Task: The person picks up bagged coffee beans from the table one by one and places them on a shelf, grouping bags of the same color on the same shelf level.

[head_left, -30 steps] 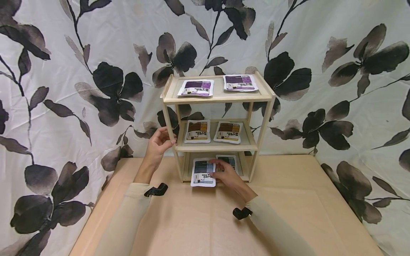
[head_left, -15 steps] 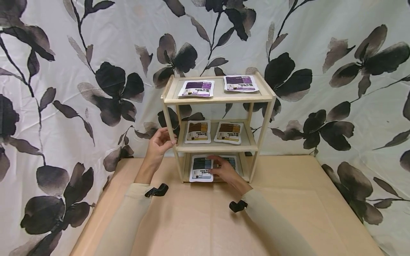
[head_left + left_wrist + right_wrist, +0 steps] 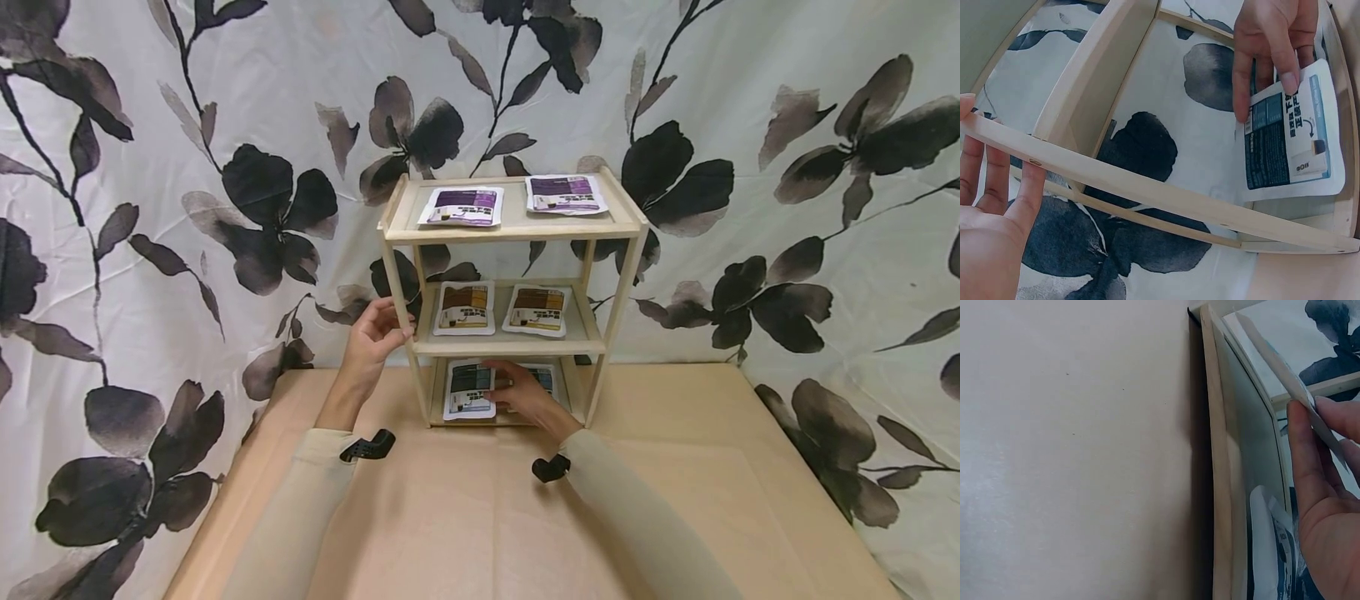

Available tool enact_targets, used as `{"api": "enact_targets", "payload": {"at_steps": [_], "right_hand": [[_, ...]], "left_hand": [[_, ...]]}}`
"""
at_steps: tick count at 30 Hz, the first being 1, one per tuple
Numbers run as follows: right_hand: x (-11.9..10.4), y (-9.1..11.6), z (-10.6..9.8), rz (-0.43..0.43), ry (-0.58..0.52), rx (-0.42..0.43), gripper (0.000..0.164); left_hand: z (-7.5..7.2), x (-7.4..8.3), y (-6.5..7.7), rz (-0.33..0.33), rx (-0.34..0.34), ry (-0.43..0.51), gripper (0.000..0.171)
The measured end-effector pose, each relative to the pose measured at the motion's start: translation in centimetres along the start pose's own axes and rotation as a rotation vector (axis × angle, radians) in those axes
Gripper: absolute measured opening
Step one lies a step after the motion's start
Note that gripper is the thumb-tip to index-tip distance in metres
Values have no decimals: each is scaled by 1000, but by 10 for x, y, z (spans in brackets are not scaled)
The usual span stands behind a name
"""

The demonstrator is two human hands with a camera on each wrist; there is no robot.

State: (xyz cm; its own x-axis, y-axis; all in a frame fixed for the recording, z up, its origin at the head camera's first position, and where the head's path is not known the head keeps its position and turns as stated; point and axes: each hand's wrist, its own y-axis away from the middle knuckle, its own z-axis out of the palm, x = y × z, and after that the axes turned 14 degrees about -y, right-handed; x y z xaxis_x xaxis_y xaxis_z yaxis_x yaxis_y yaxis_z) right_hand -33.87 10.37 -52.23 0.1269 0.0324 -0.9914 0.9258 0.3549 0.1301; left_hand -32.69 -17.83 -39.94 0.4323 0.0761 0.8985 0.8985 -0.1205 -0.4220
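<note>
A white pouch with a blue label (image 3: 469, 390) is held by my right hand (image 3: 527, 393), thumb and fingers pinching its right edge, at the left of the bottom shelf. In the right wrist view the pouch (image 3: 1282, 367) is edge-on and tilted above the shelf floor (image 3: 1254, 431). Another blue pouch (image 3: 546, 377) lies to the right, partly behind the hand. My left hand (image 3: 372, 335) holds the left front post of the small wooden rack (image 3: 510, 348); in the left wrist view its fingers curl behind the post (image 3: 1116, 175).
Two purple pouches, left (image 3: 462, 207) and right (image 3: 566, 195), lie on the top shelf. Brown pouches, left (image 3: 465, 308) and right (image 3: 536, 311), lie on the middle one. The rack stands on a tan table (image 3: 480, 517) before a floral cloth (image 3: 525, 100).
My right hand has moved the blue pouch away from me, from over the bottom shelf's front edge into the shelf, slightly left. The left hand stays on the post.
</note>
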Motion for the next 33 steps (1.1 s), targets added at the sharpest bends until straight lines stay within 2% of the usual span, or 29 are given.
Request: {"api": "enact_targets", "payload": {"at_steps": [7, 13, 20, 26, 33], "right_hand": [[2, -5, -1, 16, 17, 25, 63], [1, -7, -2, 36, -9, 80, 67], [-1, -8, -3, 34, 101, 102, 65], [-1, -8, 1, 37, 132, 104, 58], [-1, -8, 6, 61, 171, 150, 56]], "left_hand": [[0, 0, 0, -3, 1, -16, 39], [0, 1, -1, -7, 0, -5, 40], [0, 1, -1, -14, 3, 0, 42], [-1, 1, 0, -10, 2, 2, 42], [0, 3, 1, -12, 3, -3, 42]]}}
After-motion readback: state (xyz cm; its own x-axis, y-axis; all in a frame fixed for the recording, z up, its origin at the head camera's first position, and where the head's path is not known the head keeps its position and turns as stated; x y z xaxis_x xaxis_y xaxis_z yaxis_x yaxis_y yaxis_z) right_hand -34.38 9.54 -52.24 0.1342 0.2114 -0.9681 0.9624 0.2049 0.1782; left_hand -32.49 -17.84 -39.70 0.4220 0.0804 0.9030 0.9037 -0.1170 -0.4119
